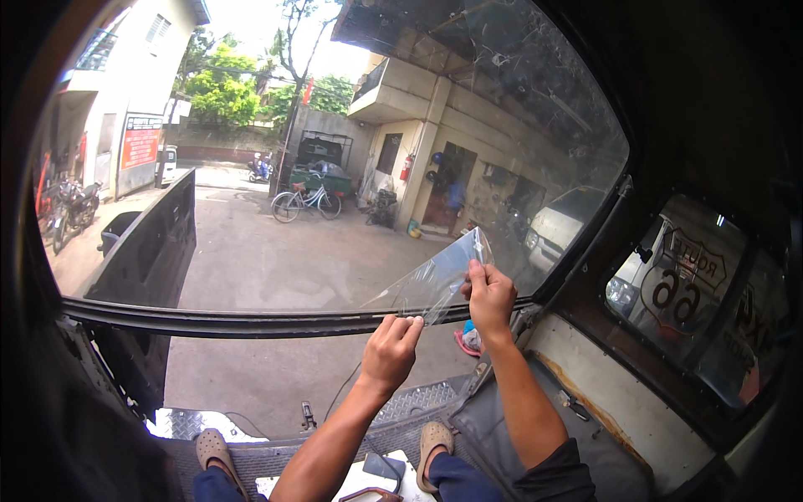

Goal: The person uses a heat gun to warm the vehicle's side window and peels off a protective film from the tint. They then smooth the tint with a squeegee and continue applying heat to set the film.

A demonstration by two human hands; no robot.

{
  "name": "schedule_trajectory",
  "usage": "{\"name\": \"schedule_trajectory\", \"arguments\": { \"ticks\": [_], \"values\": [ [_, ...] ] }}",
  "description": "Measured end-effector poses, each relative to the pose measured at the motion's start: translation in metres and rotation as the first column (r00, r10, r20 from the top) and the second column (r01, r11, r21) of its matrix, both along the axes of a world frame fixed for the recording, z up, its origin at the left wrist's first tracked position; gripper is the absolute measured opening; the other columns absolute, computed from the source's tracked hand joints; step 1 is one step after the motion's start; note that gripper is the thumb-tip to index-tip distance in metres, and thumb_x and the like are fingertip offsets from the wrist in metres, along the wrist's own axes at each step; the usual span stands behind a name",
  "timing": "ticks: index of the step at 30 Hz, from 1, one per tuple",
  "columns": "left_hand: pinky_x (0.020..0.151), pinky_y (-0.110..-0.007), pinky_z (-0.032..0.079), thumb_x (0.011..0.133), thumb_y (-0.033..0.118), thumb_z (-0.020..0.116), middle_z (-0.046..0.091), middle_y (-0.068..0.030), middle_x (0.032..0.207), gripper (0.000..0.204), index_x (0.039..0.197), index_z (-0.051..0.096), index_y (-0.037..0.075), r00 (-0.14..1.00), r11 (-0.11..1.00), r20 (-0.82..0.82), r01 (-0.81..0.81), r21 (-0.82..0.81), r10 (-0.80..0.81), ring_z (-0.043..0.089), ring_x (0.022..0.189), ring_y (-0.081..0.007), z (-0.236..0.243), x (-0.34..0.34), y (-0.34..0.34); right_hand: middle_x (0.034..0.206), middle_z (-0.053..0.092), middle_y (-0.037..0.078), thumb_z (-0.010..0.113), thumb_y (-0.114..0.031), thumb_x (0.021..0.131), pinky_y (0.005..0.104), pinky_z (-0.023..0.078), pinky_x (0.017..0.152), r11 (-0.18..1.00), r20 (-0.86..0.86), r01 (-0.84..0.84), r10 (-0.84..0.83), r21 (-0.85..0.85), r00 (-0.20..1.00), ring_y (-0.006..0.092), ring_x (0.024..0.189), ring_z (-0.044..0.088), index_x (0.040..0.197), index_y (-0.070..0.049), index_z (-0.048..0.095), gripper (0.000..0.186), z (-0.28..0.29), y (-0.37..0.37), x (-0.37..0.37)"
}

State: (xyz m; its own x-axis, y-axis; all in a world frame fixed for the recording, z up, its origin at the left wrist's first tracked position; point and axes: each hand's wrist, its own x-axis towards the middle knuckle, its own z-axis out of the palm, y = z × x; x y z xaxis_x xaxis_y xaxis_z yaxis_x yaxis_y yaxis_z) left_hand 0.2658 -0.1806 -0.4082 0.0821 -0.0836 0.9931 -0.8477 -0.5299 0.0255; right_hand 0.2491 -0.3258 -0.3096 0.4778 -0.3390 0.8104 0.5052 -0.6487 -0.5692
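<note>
Clear film point(442, 269) above window rail point(251, 324): prob. v. light, floppy, slick; hold by edges. L hand point(391, 353) pinches lower edge nr rail, R hand point(490, 296) right edge above.

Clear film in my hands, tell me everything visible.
The clear film looks like thin, glossy plastic, transparent, creased and streaked with glare. It appears roughly triangular, slanting up rightward before the window. The right hand pinches its upper right part; the left hand holds its lower edge. Whether it touches the window is unclear.
</note>
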Motion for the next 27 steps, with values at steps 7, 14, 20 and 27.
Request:
{"name": "schedule_trajectory", "arguments": {
  "ticks": [7,14,20,27],
  "values": [
    [0.065,-0.031,0.049,0.072,0.0,0.06,0.058,-0.0079,0.082,0.022,0.094,0.062,-0.001,1.0,0.999,0.004,-0.029,0.021,0.029,0.056,0.074,-0.0217,-0.004,0.0,-0.004,0.053,0.06,0.004,0.063,-0.035,0.083,0.0254,0.043,0.049,0.98,-0.119,-0.142,0.16,0.141,0.98,0.0107,0.049,0.056,0.07,0.001,0.063,0.039,0.009,-0.006,0.007],
    [0.064,-0.031,0.049,0.073,0.0,0.06,0.056,-0.0072,0.079,0.02,0.093,0.062,-0.001,1.0,1.0,0.004,-0.011,0.014,0.011,0.055,0.072,-0.0213,-0.005,-0.001,-0.005,0.055,0.057,0.002,0.06,-0.031,0.088,0.0237,0.041,0.05,0.995,-0.275,-0.101,0.094,-0.01,0.957,0.0077,0.049,0.05,0.065,0.0,0.064,0.038,0.007,-0.005,0.014],
    [0.064,-0.03,0.049,0.071,0.0,0.06,0.058,-0.0074,0.081,0.023,0.094,0.062,-0.001,1.0,0.999,0.008,0.003,0.04,-0.003,0.056,0.073,-0.0212,-0.007,-0.003,-0.001,0.053,0.059,0.011,0.057,-0.03,0.087,0.0342,0.043,0.052,0.998,-0.186,0.009,-0.02,-0.061,0.982,0.0192,0.047,0.055,0.066,0.001,0.064,0.039,-0.011,-0.009,0.012],
    [0.064,-0.03,0.05,0.071,-0.001,0.06,0.059,-0.0075,0.082,0.023,0.094,0.062,0.001,1.0,0.998,-0.03,0.011,0.063,-0.009,0.057,0.073,-0.0216,-0.019,-0.002,-0.001,0.052,0.059,0.011,0.057,-0.029,0.088,0.0343,0.043,0.05,0.997,-0.147,0.013,-0.025,-0.081,0.989,0.0198,0.047,0.057,0.067,0.001,0.065,0.037,-0.025,-0.012,0.001]
  ]
}}
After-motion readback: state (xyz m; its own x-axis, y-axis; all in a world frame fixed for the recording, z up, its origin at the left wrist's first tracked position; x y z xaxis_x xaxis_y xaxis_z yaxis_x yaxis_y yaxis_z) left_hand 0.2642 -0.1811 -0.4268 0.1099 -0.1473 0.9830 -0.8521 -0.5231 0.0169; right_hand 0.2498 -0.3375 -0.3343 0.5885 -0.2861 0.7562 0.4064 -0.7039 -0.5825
